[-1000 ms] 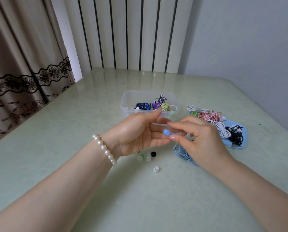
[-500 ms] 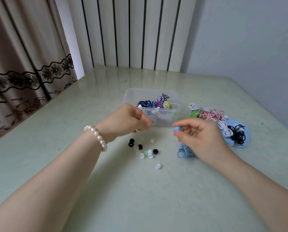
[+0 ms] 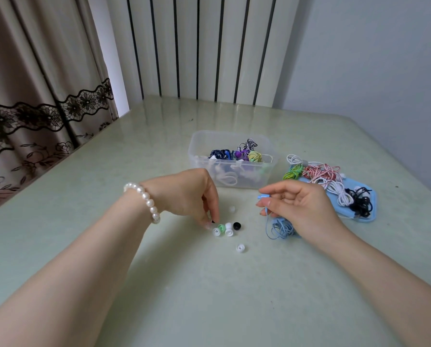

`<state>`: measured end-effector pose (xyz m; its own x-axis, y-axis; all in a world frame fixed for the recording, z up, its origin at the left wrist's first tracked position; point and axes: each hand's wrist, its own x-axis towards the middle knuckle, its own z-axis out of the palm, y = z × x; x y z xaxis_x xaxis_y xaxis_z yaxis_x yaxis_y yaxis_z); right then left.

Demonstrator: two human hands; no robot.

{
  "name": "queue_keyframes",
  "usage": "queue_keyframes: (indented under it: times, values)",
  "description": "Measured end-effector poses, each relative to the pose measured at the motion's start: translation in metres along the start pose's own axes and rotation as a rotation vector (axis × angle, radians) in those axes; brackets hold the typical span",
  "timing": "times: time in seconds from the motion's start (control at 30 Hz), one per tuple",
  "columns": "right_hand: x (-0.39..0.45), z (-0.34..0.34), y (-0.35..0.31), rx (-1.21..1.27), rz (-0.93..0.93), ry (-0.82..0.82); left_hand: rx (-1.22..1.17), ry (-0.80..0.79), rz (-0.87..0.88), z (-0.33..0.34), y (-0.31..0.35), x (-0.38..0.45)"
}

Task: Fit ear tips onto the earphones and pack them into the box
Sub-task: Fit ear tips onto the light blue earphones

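My left hand (image 3: pixel 191 196) reaches down into a cluster of loose ear tips (image 3: pixel 225 229) on the table, white, green and black. Its fingertips pinch a dark ear tip at the cluster's left edge, which they mostly hide. My right hand (image 3: pixel 299 209) hovers to the right and pinches a light blue earbud (image 3: pixel 262 196). The earbud's blue cable (image 3: pixel 279 229) hangs down to a coil on the table under that hand. The clear plastic box (image 3: pixel 196 149) stands just behind both hands with several coiled earphones inside.
A blue lid (image 3: pixel 367 217) lies to the right of the box. A pile of green, red-white, white and black earphones (image 3: pixel 319 172) lies on and beside it. One white ear tip (image 3: pixel 240 247) lies apart nearer me and a translucent one (image 3: pixel 232 209) sits between the hands. A curtain hangs at the left.
My left hand left the blue earbud, turned palm down and dropped onto the ear tips. My right hand kept the earbud and drew slightly right.
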<state>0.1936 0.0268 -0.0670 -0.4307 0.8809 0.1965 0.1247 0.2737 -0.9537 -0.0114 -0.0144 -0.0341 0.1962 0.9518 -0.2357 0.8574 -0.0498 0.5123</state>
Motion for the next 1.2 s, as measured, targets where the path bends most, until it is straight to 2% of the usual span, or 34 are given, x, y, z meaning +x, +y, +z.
queue_keyframes:
  times: [0.33, 0.5, 0.6, 0.7, 0.77, 0.83, 0.97, 1.07, 1.2]
  values:
    - [0.000, 0.000, 0.001, -0.003, -0.003, -0.010, 0.077, -0.021, -0.010, 0.007, -0.002, 0.005]
    - [0.001, -0.003, 0.000, 0.023, 0.003, 0.004, 0.003, 0.096, 0.009, -0.002, -0.002, 0.001]
    - [0.002, -0.006, -0.002, 0.008, -0.016, 0.006, -0.240, 0.226, 0.019, -0.002, -0.002, 0.003]
    - [0.002, -0.008, -0.004, 0.019, -0.037, 0.022, -0.632, 0.375, 0.028, 0.008, 0.009, 0.010]
    - [0.003, -0.011, -0.004, 0.055, -0.029, 0.040, -0.933, 0.395, 0.023, 0.018, 0.020, 0.015]
    - [0.003, -0.010, -0.005, 0.108, -0.014, 0.039, -1.127, 0.356, -0.011, 0.027, 0.027, 0.016]
    - [0.003, -0.007, -0.006, 0.177, -0.024, 0.127, -1.305, 0.250, -0.031, 0.037, 0.035, 0.017]
    - [-0.001, 0.000, -0.006, 0.137, -0.090, 0.253, -1.346, 0.301, -0.068, 0.039, 0.036, 0.019]
    - [-0.010, 0.017, 0.000, -0.053, -0.229, 0.196, -1.342, 0.355, -0.104, 0.039, 0.034, 0.020]
